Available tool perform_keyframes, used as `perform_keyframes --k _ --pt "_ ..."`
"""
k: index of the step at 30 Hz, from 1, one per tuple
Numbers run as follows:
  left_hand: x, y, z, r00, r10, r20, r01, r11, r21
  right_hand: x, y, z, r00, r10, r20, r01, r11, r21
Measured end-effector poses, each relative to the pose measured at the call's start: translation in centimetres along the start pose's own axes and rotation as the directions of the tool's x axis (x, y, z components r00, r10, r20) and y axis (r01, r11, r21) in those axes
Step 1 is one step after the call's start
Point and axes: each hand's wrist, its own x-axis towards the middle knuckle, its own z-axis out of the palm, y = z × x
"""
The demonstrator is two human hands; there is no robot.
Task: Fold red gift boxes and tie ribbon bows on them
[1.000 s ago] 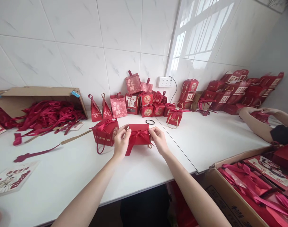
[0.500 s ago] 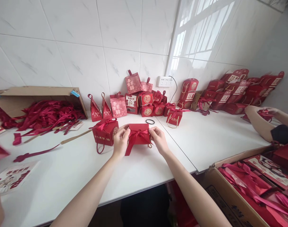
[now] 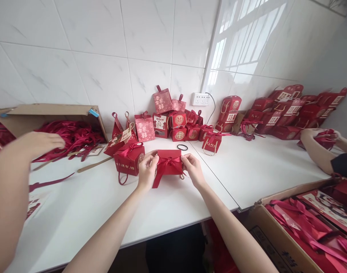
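Note:
A small red gift box (image 3: 170,153) with a satin ribbon (image 3: 168,162) tied in a bow across its front sits on the table before me. My left hand (image 3: 147,170) is closed at the bow's left side, thumb and fingers pinching the ribbon. On the opposite side my right hand (image 3: 194,169) pinches the ribbon near the box's right edge. One ribbon tail hangs down at the left front. Just left of my left hand stands a larger red box (image 3: 127,163) with a bow and a rope handle. A black hair tie (image 3: 182,147) lies behind the box.
Red boxes (image 3: 179,120) are stacked along the tiled wall, with more piled at right (image 3: 284,110). A carton (image 3: 48,110) of ribbons stands at left; a carton (image 3: 259,220) of boxes sits front right. A co-worker's arm (image 3: 11,197) reaches in from the left; another person's hands work at far right.
The co-worker's arm at left has swung further into view, and a tilted red box now rests behind the larger box. My hands keep nearly the same grip; the view has shifted slightly.

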Motion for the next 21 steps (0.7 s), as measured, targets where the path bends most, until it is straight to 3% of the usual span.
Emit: perform_keyframes --k 6,15,21 --pt "-0.1 -0.2 0.1 1.0 -0.007 0.006 0.007 1.0 -0.021 -0.2 0.1 0.0 0.999 -0.009 -0.036 0.008 0.999 -0.035" --pt "-0.6 0.8 0.1 0.999 -0.039 0.022 0.04 0.999 -0.03 -0.6 0.1 0.0 0.999 0.034 0.038 -0.034 0.999 0.003" --pt "-0.8 1.0 0.1 0.998 -0.049 0.028 0.051 0.998 -0.049 -0.8 0.0 -0.1 0.999 0.038 -0.008 -0.039 0.998 -0.044"
